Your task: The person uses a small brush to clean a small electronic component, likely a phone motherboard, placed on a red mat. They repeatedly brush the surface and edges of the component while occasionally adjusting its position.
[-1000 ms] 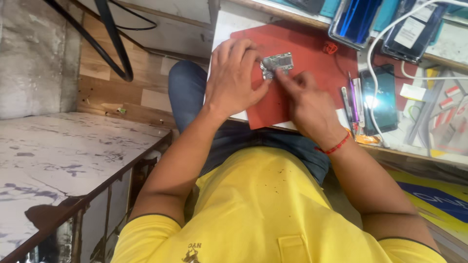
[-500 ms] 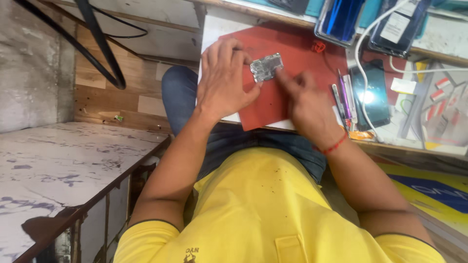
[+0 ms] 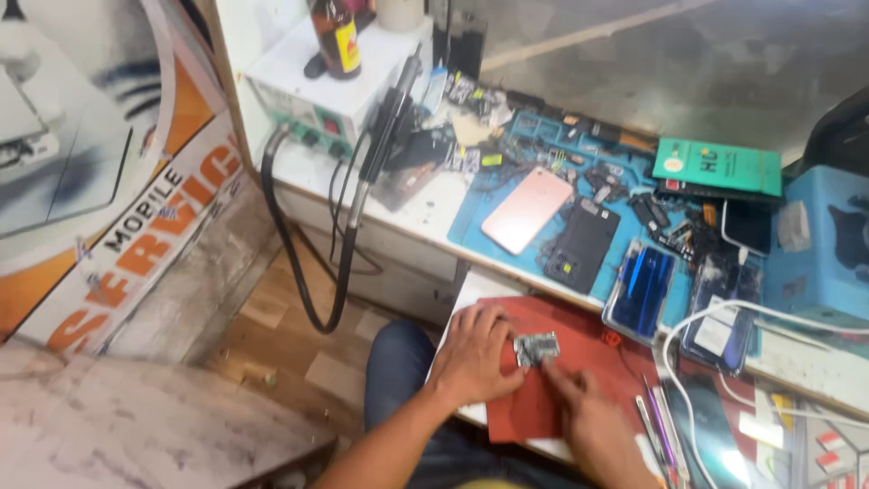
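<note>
A small circuit board [image 3: 536, 349] lies on the red mat [image 3: 516, 412] at the counter's [image 3: 425, 213] near edge. The left hand [image 3: 475, 358] pins the board's left end in a narrow grip, steadying it. The right hand [image 3: 588, 417] touches its lower right edge with one fingertip; its grip holds nothing visible. Phones [image 3: 528, 208] sit further back.

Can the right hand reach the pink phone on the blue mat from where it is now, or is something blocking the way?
Probably yes. The right hand rests on the red mat beside the small circuit board. The pink phone lies flat and uncovered on the blue mat further up the bench, with only low, flat parts between.
</note>
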